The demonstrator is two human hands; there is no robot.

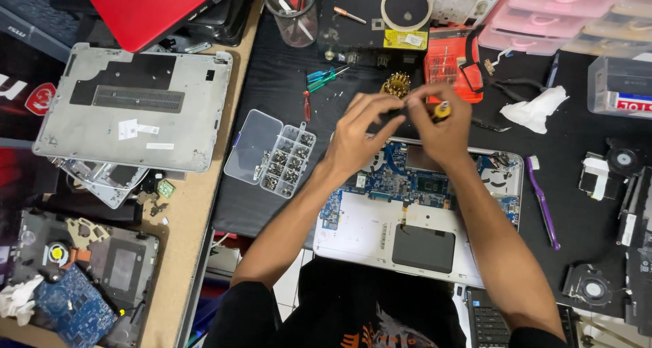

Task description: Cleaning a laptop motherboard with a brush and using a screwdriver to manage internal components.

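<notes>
A screw box (272,152) lies left of the opened laptop (414,212); a purple brush (542,202) lies right. Above the laptop, the right hand (441,127) grasps a yellow-black screwdriver (441,110), and the left hand (360,134) pinches its tip.

Matt black mat (272,83), glossy red laptop lid (146,5), clear plastic screw box (272,151), dull grey metal cover (129,107).

black mat (285,76) bears opened laptop (414,239), screw box (272,151), purple toothbrush (542,200).
</notes>
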